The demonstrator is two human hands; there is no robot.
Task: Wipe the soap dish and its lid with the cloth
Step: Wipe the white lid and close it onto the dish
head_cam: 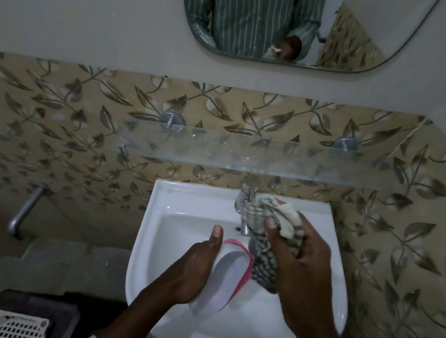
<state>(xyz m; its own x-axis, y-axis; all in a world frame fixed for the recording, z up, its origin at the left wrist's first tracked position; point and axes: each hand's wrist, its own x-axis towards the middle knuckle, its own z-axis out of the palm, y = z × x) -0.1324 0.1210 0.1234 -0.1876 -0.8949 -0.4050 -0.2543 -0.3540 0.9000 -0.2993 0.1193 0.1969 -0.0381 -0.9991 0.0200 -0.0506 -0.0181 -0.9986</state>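
Over the white sink (181,200) my left hand (194,266) grips a white oval soap dish piece with a pink rim (228,275), tilted so that its hollow faces right. Whether it is the dish or the lid I cannot tell. My right hand (298,256) holds a bunched checked cloth (267,234), whose lower end hangs against the pink rim. The cloth's upper end rises beside the chrome tap (246,199). No second soap dish piece is visible.
A glass shelf (247,152) juts out from the leaf-patterned tiles just above the tap. A mirror (298,20) hangs higher up. A metal pipe (25,210) sticks out at the left, and a white perforated basket (15,326) lies on a dark stool at bottom left.
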